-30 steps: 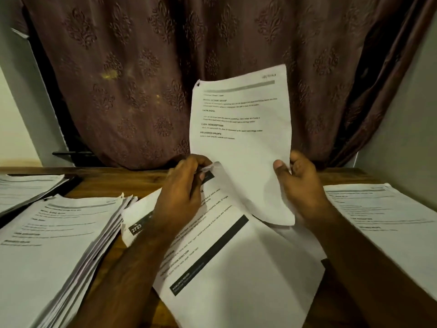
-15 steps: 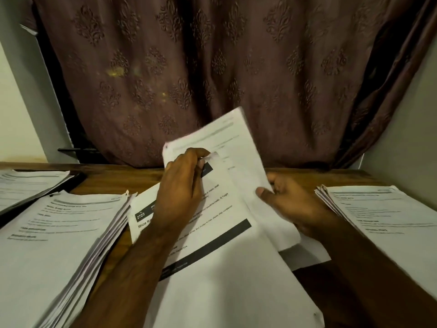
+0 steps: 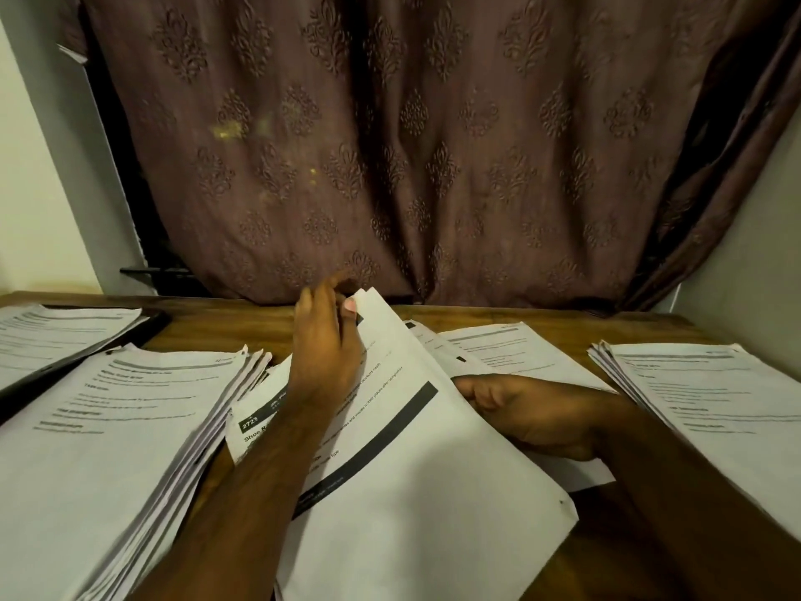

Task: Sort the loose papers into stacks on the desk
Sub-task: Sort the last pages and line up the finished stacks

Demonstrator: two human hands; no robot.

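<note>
A tall stack point(image 3: 108, 427) lies at the bench's point(image 3: 242, 329) left. The left hand point(image 3: 325, 357) pinches the top sheet's point(image 3: 403, 470) far corner; its long axis runs away from the person. The right hand's point(image 3: 533, 416) fingers curl under its right edge, with a flat sheet point(image 3: 520, 353) just beyond.

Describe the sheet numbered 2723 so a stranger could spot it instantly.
On the brown wooden desk before the maroon curtain, look centre, between the thick left paper stack and the right stack. The white 2723 sheet lies under the left hand; only it carries a bold dark diagonal bar.
</note>
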